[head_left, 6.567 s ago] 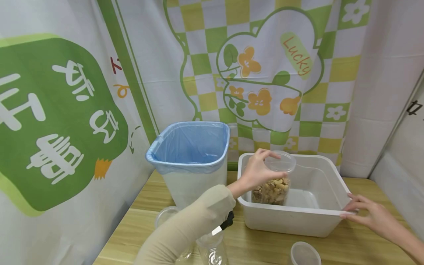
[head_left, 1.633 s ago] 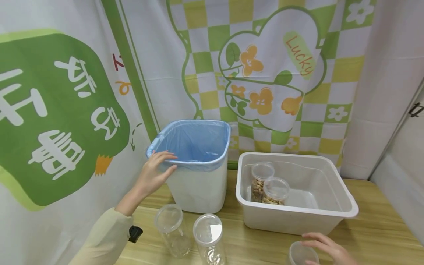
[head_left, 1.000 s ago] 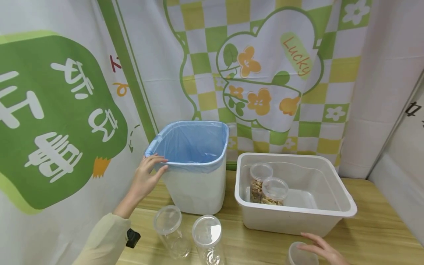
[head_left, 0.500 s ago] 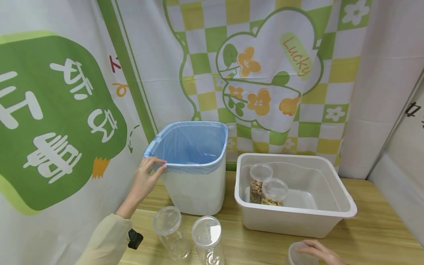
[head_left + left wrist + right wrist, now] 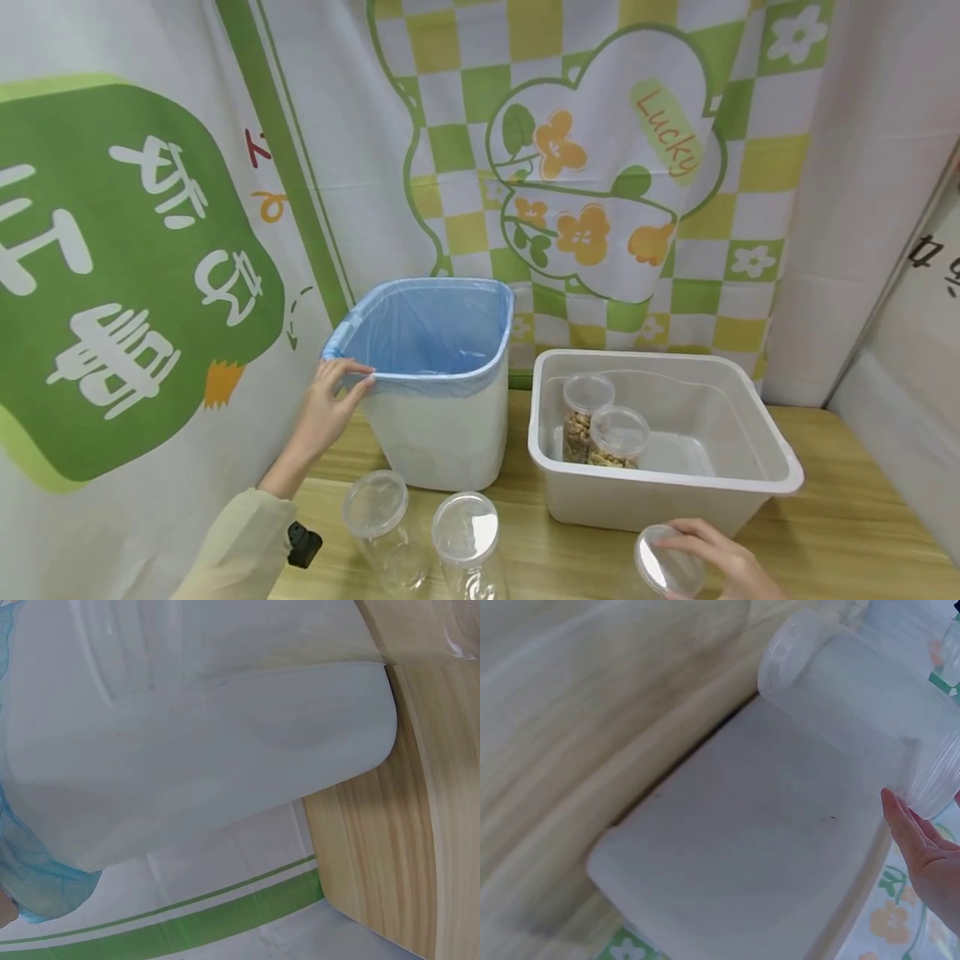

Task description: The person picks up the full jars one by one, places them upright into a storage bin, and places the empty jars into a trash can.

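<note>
While the person stands at the light wooden table (image 5: 847, 533), the largest item in hand is the white plastic waste bin lined with a blue bag (image 5: 438, 417), which stands upright at the left rear, against the printed green-and-white backdrop (image 5: 135, 250). The left hand (image 5: 324, 408) rests on the bin's near left rim, fingers hooked over the bag's folded edge. I judge the bin light and fairly stiff, but the liner film is thin and slippery; a grip on the film alone could drag the bag off, so the rim beneath is the sound place to hold.

Just right of it stands the white rectangular plastic tub (image 5: 667, 500), holding two lidded clear jars of nuts (image 5: 600, 429) in its left rear corner, touching each other.

At the front right edge, tilted on its side just before the tub, is the empty clear plastic jar with its clear lid (image 5: 663, 571). The right hand (image 5: 723, 558) curls round its body; the wrist view shows the jar (image 5: 862, 712) held with the fingers (image 5: 911, 840) at its base end. It appears very light, thin-walled and smooth, liable to flex or slip if squeezed; the ridged body, not the lid, is the safer hold.

Two more empty clear lidded jars (image 5: 420, 529) stand upright in front of the bin, near each other, untouched.
</note>
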Demonstrator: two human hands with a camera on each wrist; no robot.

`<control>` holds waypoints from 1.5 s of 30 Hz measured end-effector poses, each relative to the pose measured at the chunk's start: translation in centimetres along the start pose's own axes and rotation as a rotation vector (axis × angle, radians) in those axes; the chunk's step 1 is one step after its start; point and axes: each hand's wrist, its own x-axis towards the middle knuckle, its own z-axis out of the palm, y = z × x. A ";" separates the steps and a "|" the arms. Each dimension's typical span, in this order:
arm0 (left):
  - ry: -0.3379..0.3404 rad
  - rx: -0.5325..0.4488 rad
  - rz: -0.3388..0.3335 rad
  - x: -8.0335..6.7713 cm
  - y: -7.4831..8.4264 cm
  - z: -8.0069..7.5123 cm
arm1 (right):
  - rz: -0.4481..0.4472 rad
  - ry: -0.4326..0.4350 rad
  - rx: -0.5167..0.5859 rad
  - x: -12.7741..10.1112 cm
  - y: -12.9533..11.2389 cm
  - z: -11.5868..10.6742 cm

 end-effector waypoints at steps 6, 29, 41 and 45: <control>-0.001 0.000 -0.008 -0.1 0.0 0.1 | -0.025 0.042 -0.044 2.4 -1.2 -0.7; 0.003 -0.022 -0.014 -0.1 0.4 0.1 | 0.097 0.009 0.075 10.6 -2.4 -4.3; 0.009 0.004 -0.013 0.1 0.0 0.1 | 0.237 0.051 0.144 15.6 -2.1 -5.4; 0.000 0.006 -0.016 0.0 0.0 0.1 | 0.279 0.074 0.188 17.3 -2.0 -5.5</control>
